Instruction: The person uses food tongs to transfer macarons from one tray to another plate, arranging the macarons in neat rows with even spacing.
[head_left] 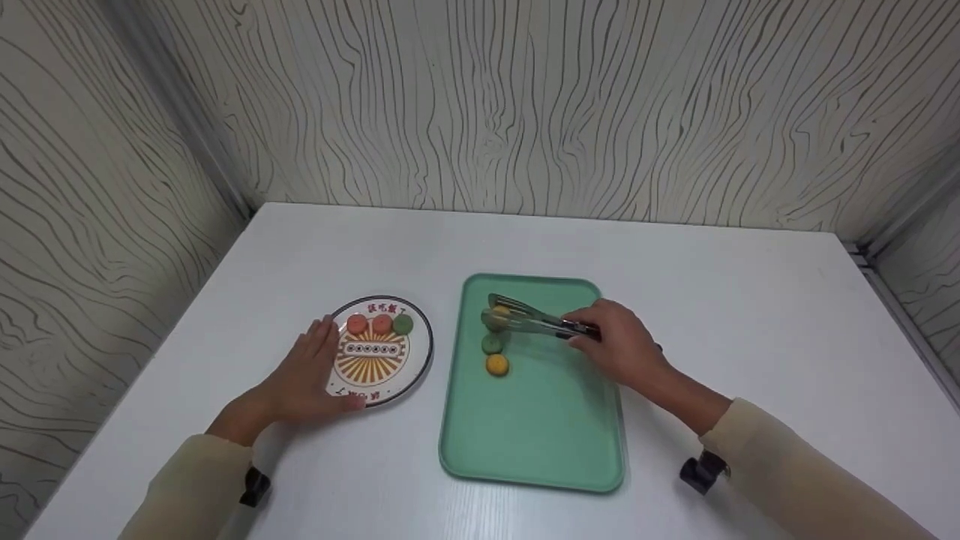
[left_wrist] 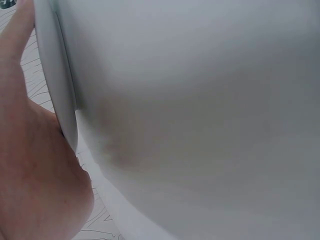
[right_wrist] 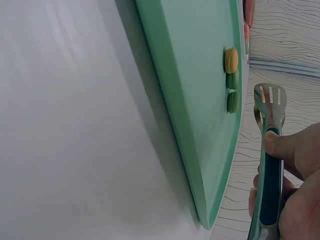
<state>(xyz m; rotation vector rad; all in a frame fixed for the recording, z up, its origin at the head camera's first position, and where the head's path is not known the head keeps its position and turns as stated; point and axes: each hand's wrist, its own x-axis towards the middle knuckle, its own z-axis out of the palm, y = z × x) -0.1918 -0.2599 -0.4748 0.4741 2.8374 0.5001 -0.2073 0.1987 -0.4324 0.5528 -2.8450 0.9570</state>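
My right hand point(head_left: 619, 345) grips a pair of metal food tongs point(right_wrist: 270, 165) by their dark handles, thumb on top. The tongs' slotted heads are over the far left of a green tray point(head_left: 540, 420); a yellow macaron point(head_left: 501, 309) shows between them in the head view. Nearer on the tray lie a green macaron point(head_left: 492, 344) and another yellow macaron point(head_left: 497, 365). A second green macaron point(right_wrist: 233, 102) appears in the right wrist view. My left hand point(head_left: 304, 375) rests along the left rim of a patterned plate point(head_left: 420, 352), fingers straight, thumb at the near rim.
On the plate's far half sit two pink macarons point(head_left: 382, 324) and a green macaron point(head_left: 403, 324) in a row. The white table point(head_left: 720, 300) bears plate and tray side by side. Wood-grain patterned panels point(head_left: 525, 112) stand behind and at the sides.
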